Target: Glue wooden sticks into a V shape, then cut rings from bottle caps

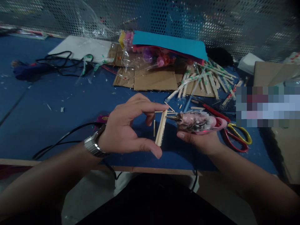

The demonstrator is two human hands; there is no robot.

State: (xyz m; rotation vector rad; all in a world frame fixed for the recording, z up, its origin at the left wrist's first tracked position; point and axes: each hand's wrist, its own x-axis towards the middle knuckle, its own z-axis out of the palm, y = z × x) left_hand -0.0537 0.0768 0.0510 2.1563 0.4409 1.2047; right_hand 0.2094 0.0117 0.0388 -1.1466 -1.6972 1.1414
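Shows, at centre, a left hand point(124, 131) pinching a wooden stick point(161, 128) end to end, forefinger on top, thumb beneath. Probably keeps the long face bare toward 3 o'clock, where a right hand point(201, 142) cups closed under a pink glue gun point(197, 121), nozzle just beside the stick's top. Looks pale, flat, near upright, top leaning toward 1 o'clock, above the blue table point(58, 118). Scissors point(236, 134) at 3 o'clock of the gun; wrapped chopsticks point(208, 81) at 12.
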